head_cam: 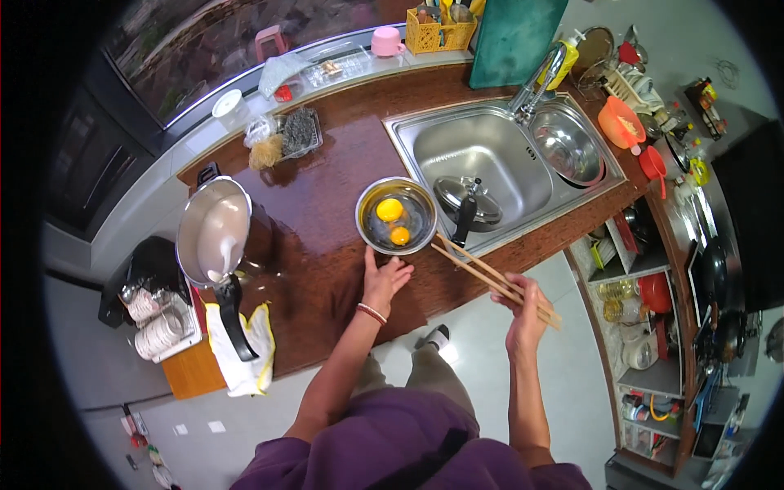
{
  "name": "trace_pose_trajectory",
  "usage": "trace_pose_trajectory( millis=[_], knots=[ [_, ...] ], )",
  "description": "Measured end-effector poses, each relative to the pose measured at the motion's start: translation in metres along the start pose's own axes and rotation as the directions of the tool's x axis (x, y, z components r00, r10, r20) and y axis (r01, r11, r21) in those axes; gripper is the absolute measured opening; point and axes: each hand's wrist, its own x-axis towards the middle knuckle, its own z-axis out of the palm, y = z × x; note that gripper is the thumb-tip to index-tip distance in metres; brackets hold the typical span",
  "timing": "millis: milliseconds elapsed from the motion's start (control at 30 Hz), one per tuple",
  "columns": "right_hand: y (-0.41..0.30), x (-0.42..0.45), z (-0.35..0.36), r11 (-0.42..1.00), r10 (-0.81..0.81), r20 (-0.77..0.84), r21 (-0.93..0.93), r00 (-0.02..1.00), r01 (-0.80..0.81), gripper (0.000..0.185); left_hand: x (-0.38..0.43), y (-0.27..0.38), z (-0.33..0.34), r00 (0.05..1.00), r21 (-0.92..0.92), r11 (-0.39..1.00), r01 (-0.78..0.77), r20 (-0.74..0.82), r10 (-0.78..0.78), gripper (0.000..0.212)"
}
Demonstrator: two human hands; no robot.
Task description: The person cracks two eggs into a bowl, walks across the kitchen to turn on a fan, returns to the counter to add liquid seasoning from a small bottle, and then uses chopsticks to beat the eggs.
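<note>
A round metal bowl point(427, 211) stands on the brown countertop beside the sink, with two raw egg yolks point(389, 210) in clear egg white inside it. At the bowl's near side is my left hand point(384, 283), fingers apart, the thumb at the outer wall; whether it presses on the bowl I cannot tell. My right hand point(525, 309) grips a pair of wooden chopsticks point(484, 275) in front of the counter edge. Their tips point left, just outside the bowl's lower right rim.
A pressure cooker pot point(184, 229) with cloudy liquid stands left, its black handle over a white cloth point(240, 361). The steel sink point(484, 147) holds a lid with a black handle point(465, 217). Scouring pads point(299, 131) lie behind. Shelves point(649, 380) flank the right.
</note>
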Motion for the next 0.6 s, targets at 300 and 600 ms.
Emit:
trace_pose_trajectory(
  millis=[300,600],
  knots=[
    [0.017,0.085,0.043,0.991,-0.049,0.393,-0.097,0.918,0.094,0.018,0.024,0.018,0.009,0.992,-0.014,1.000,-0.021,-0.128,0.019,0.058],
    [0.045,0.122,0.084,0.866,-0.130,0.553,-0.341,0.823,0.365,0.021,0.036,0.033,0.005,0.993,0.038,0.999,0.025,-0.118,-0.020,0.049]
  ],
)
